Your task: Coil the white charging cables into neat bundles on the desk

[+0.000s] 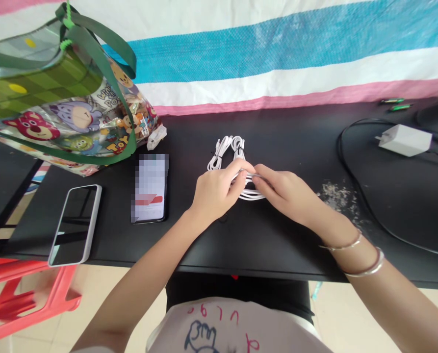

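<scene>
White cable (pixel 251 197) sits in a loose coil near the middle of the counter (pixel 285 245), below and between the 2 hands, its near strands showing. The left hand (pixel 219 189) is closed, thumb against forefinger, pinching the far side of the coil; the right hand (pixel 283 189) is closed in a similar pinch just beside it. A thin pale stretch runs between the 2 grips; I cannot tell whether it is cable or a tie.

The coil looks light, and its smooth sheath seems bendy but springy, so loose turns would likely slide over each other and fan out if held at only 1 spot. A good hold, I judge, takes all the strands together across the middle, thumb against forefinger, while the other hand steadies the opposite side. Firm pressure should be safe; sharp kinks look the greater risk. Just beyond the left hand lie 2 white cable bundles (pixel 222 148), each cinched with a dark tie (pixel 240 151), which suggests such cable gathers compactly at its waist.
</scene>
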### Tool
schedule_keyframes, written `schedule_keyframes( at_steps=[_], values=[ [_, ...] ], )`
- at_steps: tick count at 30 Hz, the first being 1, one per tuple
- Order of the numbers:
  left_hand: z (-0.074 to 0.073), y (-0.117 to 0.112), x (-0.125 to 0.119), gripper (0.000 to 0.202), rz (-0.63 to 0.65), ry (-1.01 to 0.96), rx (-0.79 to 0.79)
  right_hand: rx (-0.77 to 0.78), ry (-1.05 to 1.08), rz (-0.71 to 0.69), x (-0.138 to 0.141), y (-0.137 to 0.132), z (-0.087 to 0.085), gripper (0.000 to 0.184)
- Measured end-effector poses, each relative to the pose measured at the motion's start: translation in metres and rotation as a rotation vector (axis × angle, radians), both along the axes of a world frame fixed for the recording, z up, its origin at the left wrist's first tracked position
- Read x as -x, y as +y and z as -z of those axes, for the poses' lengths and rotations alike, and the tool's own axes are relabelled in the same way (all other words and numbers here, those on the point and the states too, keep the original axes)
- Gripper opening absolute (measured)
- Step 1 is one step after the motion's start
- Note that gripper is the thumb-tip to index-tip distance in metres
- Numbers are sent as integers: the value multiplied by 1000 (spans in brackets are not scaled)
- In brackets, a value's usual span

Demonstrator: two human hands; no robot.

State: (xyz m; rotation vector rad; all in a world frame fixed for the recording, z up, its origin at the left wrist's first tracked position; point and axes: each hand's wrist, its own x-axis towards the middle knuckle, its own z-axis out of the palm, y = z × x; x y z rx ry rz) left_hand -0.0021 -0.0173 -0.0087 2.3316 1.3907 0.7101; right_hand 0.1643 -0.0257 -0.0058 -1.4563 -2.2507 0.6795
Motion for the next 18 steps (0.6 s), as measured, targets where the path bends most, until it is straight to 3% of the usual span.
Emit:
schedule_keyframes(
  at_steps=[18],
  values=[
    [0, 1, -1, 27, 17, 56, 48, -31, -90, -20, -2, 0, 4, 18]
  ],
)
